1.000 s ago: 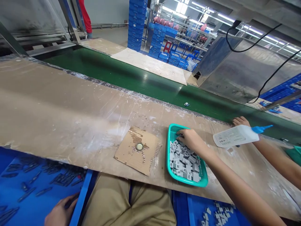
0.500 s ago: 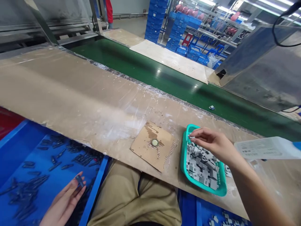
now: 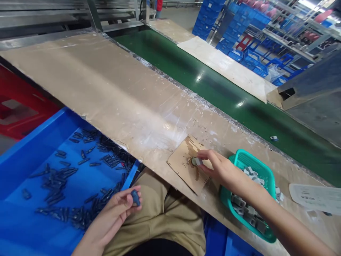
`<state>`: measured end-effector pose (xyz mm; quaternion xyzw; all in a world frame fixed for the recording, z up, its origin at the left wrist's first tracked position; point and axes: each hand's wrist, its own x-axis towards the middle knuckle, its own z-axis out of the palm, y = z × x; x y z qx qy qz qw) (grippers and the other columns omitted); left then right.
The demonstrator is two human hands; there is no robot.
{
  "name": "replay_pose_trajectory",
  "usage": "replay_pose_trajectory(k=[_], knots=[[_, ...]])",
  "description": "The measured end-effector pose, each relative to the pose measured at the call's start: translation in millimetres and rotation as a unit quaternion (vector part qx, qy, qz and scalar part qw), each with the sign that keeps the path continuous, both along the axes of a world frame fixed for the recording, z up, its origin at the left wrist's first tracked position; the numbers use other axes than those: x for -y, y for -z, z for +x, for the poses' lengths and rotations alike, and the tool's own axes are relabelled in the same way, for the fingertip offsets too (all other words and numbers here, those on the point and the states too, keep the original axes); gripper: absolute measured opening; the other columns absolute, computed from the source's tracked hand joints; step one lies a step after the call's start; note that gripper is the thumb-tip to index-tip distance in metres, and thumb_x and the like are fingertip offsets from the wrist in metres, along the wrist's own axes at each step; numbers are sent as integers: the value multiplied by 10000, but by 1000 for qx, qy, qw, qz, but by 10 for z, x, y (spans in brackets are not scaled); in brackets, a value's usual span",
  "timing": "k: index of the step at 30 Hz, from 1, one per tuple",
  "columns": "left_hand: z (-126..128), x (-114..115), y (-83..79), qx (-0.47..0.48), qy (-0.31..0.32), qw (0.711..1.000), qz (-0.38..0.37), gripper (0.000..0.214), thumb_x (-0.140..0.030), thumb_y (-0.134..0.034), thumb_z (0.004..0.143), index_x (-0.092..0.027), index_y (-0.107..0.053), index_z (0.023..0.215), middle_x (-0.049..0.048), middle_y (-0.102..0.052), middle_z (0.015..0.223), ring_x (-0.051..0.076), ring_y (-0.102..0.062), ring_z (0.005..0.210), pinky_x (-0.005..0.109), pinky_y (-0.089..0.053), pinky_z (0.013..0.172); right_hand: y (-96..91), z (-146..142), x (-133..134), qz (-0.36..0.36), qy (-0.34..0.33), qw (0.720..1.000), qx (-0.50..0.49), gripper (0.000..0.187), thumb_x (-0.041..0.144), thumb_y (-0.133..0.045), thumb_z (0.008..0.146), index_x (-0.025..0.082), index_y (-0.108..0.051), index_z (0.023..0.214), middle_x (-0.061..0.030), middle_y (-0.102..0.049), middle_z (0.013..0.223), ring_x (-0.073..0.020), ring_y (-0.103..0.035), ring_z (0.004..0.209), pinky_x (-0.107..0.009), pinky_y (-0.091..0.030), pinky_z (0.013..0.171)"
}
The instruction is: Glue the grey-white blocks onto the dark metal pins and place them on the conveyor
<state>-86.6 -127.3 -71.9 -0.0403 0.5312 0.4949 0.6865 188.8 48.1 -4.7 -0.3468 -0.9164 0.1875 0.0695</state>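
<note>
A worker's right hand point(image 3: 222, 168) brings a grey piece point(image 3: 199, 161) to a round cap point(image 3: 194, 161) on a stained square of cardboard point(image 3: 181, 161), the fingers clamped on the piece, which appears to touch the cap. The left hand point(image 3: 113, 211), beside the lap point(image 3: 165, 213) and at the near edge of a blue bin point(image 3: 18, 220), holds a dark part point(image 3: 135, 197), thumb and fingers closed on it. The two are well apart, one to each hand and not joined; work on this pair looks to be at an early stage. Plenty appears left: loose grey pieces point(image 3: 252, 174) lie in a teal basket point(image 3: 271, 179) on the table point(image 3: 114, 89), and dark parts point(image 3: 57, 181) are strewn across the bin. A lone small piece point(image 3: 274, 138) sits on the green belt point(image 3: 213, 80); whether it is a joined pair is too small to tell. A bottle point(image 3: 315, 197) lies near the basket.
</note>
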Motion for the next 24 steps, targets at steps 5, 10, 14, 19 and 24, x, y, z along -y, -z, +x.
replay_pose_trajectory(k=[5,10,14,19,24], knots=[[25,44,-12,31,62,997,20,406,-281,-899,455,-145,-672,763,58,-695,848,229,-685,768,322,-587,650,39,-6,-22,4,-20,999,27,219,194,-457,902,218,-492,1117,-105,-653,1001,-224,-672,880,-349,-561,710],[143,-75,-58,72,81,992,67,476,-318,-905,428,-164,-561,718,-28,-600,648,148,-632,591,226,-538,441,-30,-46,2,20,-13,1000,18,192,224,-467,914,222,-507,1102,-87,-665,938,-220,-676,849,-342,-559,688],[366,-277,-123,129,77,983,109,529,-386,-900,418,-164,-535,730,-37,-579,646,109,-607,561,165,-495,404,-154,-55,156,42,52,994,-90,208,244,-607,853,245,-518,1041,-59,-685,940,-211,-684,864,-336,-561,727],[678,-555,-278,164,53,972,161,489,-367,-887,473,-145,-530,724,-24,-596,675,111,-623,581,181,-534,446,-313,-102,494,-68,116,952,-277,256,185,-695,778,270,-519,944,-45,-673,922,-213,-668,902,-340,-563,755],[888,-681,-448,131,45,969,203,463,-304,-880,503,-155,-521,755,-21,-621,638,154,-653,612,227,-563,470,-452,-168,693,-125,145,933,-304,253,182,-723,747,278,-528,877,-30,-675,869,-180,-667,802,-281,-567,681]])
